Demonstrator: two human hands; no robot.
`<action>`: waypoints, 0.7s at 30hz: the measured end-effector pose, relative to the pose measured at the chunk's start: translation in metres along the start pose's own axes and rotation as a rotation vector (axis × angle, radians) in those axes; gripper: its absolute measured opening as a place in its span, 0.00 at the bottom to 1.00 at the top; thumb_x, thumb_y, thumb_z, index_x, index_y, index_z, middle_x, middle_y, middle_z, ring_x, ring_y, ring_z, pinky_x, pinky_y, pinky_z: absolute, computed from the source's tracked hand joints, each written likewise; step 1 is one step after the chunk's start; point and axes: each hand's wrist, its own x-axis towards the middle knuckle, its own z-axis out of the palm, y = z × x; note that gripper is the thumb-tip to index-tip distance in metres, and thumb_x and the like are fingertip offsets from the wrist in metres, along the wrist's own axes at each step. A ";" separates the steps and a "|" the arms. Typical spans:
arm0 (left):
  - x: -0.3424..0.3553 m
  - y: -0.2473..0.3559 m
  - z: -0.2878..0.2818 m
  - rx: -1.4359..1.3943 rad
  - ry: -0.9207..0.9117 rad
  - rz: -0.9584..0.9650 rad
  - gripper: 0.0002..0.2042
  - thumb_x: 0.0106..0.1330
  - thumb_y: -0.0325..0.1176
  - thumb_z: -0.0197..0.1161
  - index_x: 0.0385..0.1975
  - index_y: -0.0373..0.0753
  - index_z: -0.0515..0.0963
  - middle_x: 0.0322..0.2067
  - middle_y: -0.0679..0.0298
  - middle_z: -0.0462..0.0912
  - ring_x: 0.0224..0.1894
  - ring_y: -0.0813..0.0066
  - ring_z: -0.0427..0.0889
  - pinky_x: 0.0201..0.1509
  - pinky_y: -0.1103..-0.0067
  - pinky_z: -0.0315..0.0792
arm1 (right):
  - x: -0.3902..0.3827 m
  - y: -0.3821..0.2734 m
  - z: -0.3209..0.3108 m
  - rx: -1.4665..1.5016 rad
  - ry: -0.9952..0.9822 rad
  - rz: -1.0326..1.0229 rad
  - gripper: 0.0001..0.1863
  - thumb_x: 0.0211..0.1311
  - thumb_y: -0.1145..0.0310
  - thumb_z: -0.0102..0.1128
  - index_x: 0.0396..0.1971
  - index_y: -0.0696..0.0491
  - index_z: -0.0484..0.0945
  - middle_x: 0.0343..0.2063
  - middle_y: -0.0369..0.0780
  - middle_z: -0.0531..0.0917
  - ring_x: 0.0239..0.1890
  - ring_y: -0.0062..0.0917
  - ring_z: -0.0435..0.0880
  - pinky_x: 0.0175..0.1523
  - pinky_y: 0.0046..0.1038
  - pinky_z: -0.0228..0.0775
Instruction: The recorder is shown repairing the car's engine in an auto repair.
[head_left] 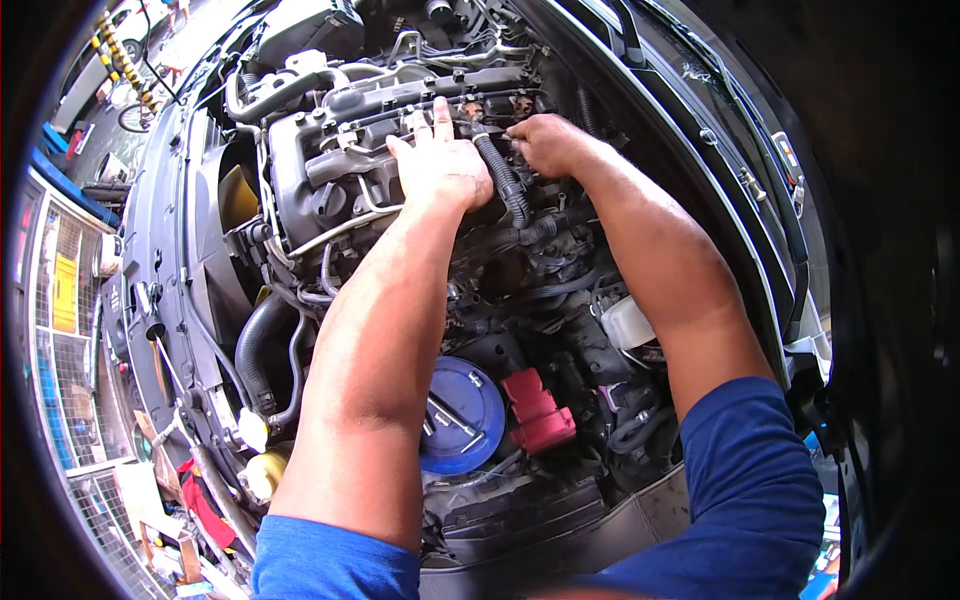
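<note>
The engine (345,165) sits in the open bay of a car, in the upper middle of the view, and both bare arms reach forward over it from blue sleeves (745,470). The left hand (445,170) lies palm down over the rear part of the engine's top, its fingers spread wide and pointing away from the person. The right hand (550,147) is just to its right at the engine's rear side, with the fingers curled and the tips close together; whether they pinch a small part cannot be told. Between the two hands a ridged black hose (502,178) runs down toward the person. A round black cap (328,200) stands on the engine's top, left of the left forearm. Nearer the person, a round blue tray (490,398) with metal tools (455,413) in it rests beside the left forearm, partly hidden by it. Just right of the tray is a red plastic cover (537,410), and farther right, by the right forearm, a white plastic bottle (628,322). A thick black hose (258,350) bends along the left side of the bay.
</note>
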 end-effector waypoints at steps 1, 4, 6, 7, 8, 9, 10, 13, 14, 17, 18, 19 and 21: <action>-0.001 0.001 -0.001 -0.022 0.003 -0.004 0.24 0.62 0.41 0.55 0.59 0.44 0.78 0.78 0.58 0.39 0.79 0.51 0.41 0.72 0.41 0.44 | 0.001 0.003 0.000 0.006 0.007 0.004 0.18 0.69 0.64 0.53 0.56 0.52 0.79 0.50 0.50 0.83 0.53 0.44 0.81 0.59 0.38 0.72; 0.000 -0.001 0.001 -0.032 0.022 -0.001 0.25 0.60 0.40 0.55 0.59 0.43 0.77 0.78 0.56 0.40 0.78 0.51 0.43 0.72 0.42 0.44 | 0.011 0.007 -0.002 -0.036 -0.003 -0.030 0.18 0.70 0.64 0.53 0.56 0.52 0.80 0.51 0.49 0.83 0.54 0.44 0.81 0.60 0.38 0.72; -0.001 -0.001 0.000 -0.041 0.028 0.008 0.25 0.61 0.40 0.55 0.60 0.43 0.77 0.78 0.56 0.40 0.78 0.52 0.43 0.72 0.42 0.44 | 0.015 0.009 -0.003 -0.100 0.039 -0.087 0.17 0.70 0.64 0.53 0.55 0.49 0.81 0.49 0.48 0.83 0.53 0.44 0.81 0.60 0.38 0.72; -0.002 -0.001 0.000 -0.042 0.024 0.006 0.25 0.61 0.40 0.55 0.60 0.43 0.77 0.78 0.56 0.40 0.78 0.52 0.43 0.72 0.42 0.44 | 0.017 0.011 -0.004 -0.099 0.035 -0.088 0.17 0.70 0.64 0.53 0.55 0.49 0.81 0.49 0.48 0.83 0.53 0.44 0.81 0.60 0.38 0.72; -0.003 0.000 -0.001 -0.043 0.031 0.011 0.25 0.61 0.40 0.54 0.60 0.43 0.77 0.78 0.56 0.41 0.78 0.51 0.44 0.72 0.42 0.44 | 0.019 0.013 -0.005 -0.134 0.044 -0.106 0.17 0.69 0.64 0.53 0.54 0.47 0.81 0.49 0.48 0.84 0.53 0.44 0.81 0.59 0.39 0.73; -0.004 -0.001 0.001 -0.043 0.037 0.012 0.25 0.61 0.40 0.54 0.60 0.43 0.77 0.78 0.56 0.41 0.78 0.51 0.44 0.72 0.42 0.45 | 0.021 0.012 -0.005 -0.168 0.053 -0.128 0.17 0.69 0.64 0.54 0.54 0.46 0.82 0.48 0.47 0.84 0.52 0.43 0.82 0.59 0.39 0.73; -0.004 -0.003 0.001 -0.030 0.048 0.017 0.25 0.63 0.40 0.54 0.61 0.44 0.76 0.78 0.57 0.41 0.78 0.52 0.45 0.72 0.42 0.45 | 0.023 0.011 -0.004 -0.126 0.068 -0.122 0.16 0.66 0.65 0.59 0.53 0.50 0.82 0.42 0.47 0.82 0.50 0.44 0.80 0.58 0.38 0.72; -0.004 -0.004 0.002 -0.026 0.038 0.015 0.25 0.62 0.41 0.56 0.62 0.47 0.76 0.78 0.60 0.41 0.78 0.52 0.45 0.72 0.43 0.45 | 0.025 0.010 -0.005 -0.216 0.145 -0.177 0.17 0.65 0.66 0.59 0.53 0.47 0.82 0.44 0.46 0.82 0.52 0.43 0.80 0.59 0.38 0.72; -0.002 -0.003 0.001 -0.026 0.016 0.008 0.26 0.62 0.41 0.56 0.62 0.47 0.76 0.78 0.61 0.41 0.78 0.52 0.45 0.72 0.43 0.45 | 0.025 0.010 -0.006 -0.248 0.139 -0.168 0.17 0.65 0.66 0.59 0.53 0.46 0.82 0.45 0.45 0.82 0.53 0.42 0.80 0.59 0.38 0.72; -0.003 0.001 -0.004 -0.012 -0.019 0.015 0.26 0.63 0.41 0.56 0.63 0.47 0.75 0.78 0.60 0.40 0.78 0.51 0.43 0.73 0.43 0.45 | 0.024 0.016 -0.007 -0.292 0.112 -0.119 0.17 0.69 0.62 0.54 0.54 0.42 0.82 0.48 0.46 0.83 0.54 0.43 0.80 0.60 0.41 0.71; -0.003 0.000 -0.003 -0.012 -0.021 0.008 0.26 0.63 0.41 0.56 0.63 0.47 0.75 0.78 0.60 0.40 0.78 0.51 0.43 0.73 0.43 0.45 | 0.024 0.011 -0.007 -0.291 0.111 -0.125 0.17 0.69 0.62 0.54 0.54 0.42 0.82 0.48 0.46 0.83 0.54 0.43 0.80 0.60 0.41 0.71; -0.003 -0.001 -0.002 -0.003 -0.020 0.010 0.26 0.63 0.41 0.56 0.63 0.47 0.75 0.78 0.60 0.40 0.78 0.50 0.43 0.72 0.42 0.45 | 0.021 0.007 -0.006 -0.237 0.037 -0.097 0.16 0.69 0.62 0.54 0.53 0.45 0.82 0.47 0.48 0.84 0.53 0.44 0.81 0.59 0.41 0.72; -0.002 -0.004 0.001 0.005 -0.020 0.008 0.26 0.62 0.41 0.56 0.63 0.46 0.75 0.78 0.59 0.39 0.78 0.48 0.43 0.72 0.42 0.45 | 0.015 -0.002 -0.007 -0.185 -0.039 -0.071 0.16 0.69 0.62 0.53 0.52 0.48 0.82 0.46 0.49 0.84 0.51 0.45 0.81 0.58 0.41 0.72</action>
